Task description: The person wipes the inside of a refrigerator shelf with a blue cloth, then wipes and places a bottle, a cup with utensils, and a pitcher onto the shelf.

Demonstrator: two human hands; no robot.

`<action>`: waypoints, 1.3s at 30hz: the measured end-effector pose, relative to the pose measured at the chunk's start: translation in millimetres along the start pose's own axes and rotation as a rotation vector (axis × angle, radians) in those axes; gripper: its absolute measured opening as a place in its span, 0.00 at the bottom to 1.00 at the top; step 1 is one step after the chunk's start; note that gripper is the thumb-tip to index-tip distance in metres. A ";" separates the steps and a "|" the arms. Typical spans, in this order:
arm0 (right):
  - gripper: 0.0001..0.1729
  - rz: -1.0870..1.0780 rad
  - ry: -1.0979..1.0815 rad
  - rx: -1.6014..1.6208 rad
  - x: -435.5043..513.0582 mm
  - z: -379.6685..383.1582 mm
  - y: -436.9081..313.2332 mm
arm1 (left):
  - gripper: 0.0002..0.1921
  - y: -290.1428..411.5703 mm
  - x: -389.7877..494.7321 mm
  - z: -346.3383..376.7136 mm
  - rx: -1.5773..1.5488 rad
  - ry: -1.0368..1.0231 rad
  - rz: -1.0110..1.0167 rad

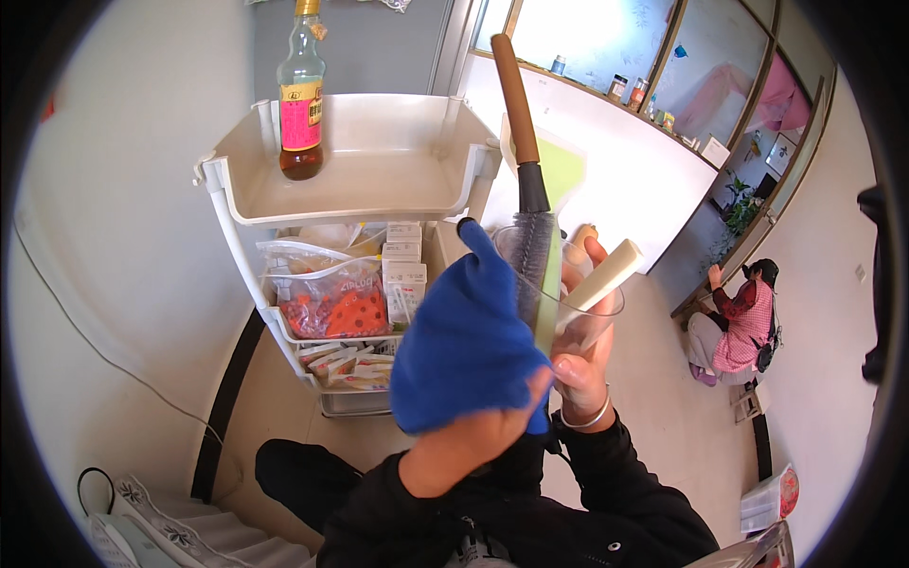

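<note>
My right hand (586,369), with a bangle at the wrist, grips a clear plastic cup (611,305). A bottle brush with a brown handle (516,99) and grey bristles (532,241) stands tilted in it. Beside the bristles runs a light green handle (548,305), and a cream-coloured handle (603,280) sticks out to the right. Behind the cup shows a tan rounded end (586,233); what it belongs to is hidden. My left hand (476,440) holds a blue cloth (458,341) against the cup's left side. The cloth covers most of the left fingers and the cup's lower part.
A white tiered rack (341,213) stands ahead, with a glass bottle (302,121) on top and zip bags (330,298) and small boxes (405,277) below. At right a person (742,319) sits low by a doorway. A cable (121,366) runs along the left wall.
</note>
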State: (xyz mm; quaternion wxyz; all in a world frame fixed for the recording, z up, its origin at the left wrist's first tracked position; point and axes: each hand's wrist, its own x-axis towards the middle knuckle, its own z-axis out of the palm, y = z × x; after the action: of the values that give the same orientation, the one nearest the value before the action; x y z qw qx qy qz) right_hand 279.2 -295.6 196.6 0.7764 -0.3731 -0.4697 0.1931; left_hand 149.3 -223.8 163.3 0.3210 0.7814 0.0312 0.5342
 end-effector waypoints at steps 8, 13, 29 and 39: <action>0.72 -0.013 -0.019 0.069 -0.4 4.9 -0.1 | 0.27 -14.2 27.6 -21.4 -0.612 -0.022 -0.398; 0.78 -0.011 -0.026 -0.059 -1.6 4.2 0.3 | 0.28 -9.1 13.6 -25.4 -1.121 0.054 -0.785; 0.72 -0.218 -0.216 0.091 87.7 90.1 -3.3 | 0.34 -12.3 -24.3 -75.6 -1.463 0.127 -0.958; 0.79 -0.091 -0.355 0.048 36.0 63.5 47.8 | 0.48 -45.5 -46.6 -112.7 -0.801 0.339 -0.549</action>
State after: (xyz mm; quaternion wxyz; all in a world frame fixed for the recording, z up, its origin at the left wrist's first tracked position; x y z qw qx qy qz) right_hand 243.5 -216.0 199.0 0.6980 -0.2928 -0.6110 0.2319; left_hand 46.3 -153.2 126.1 0.7141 0.4625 0.0800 0.5194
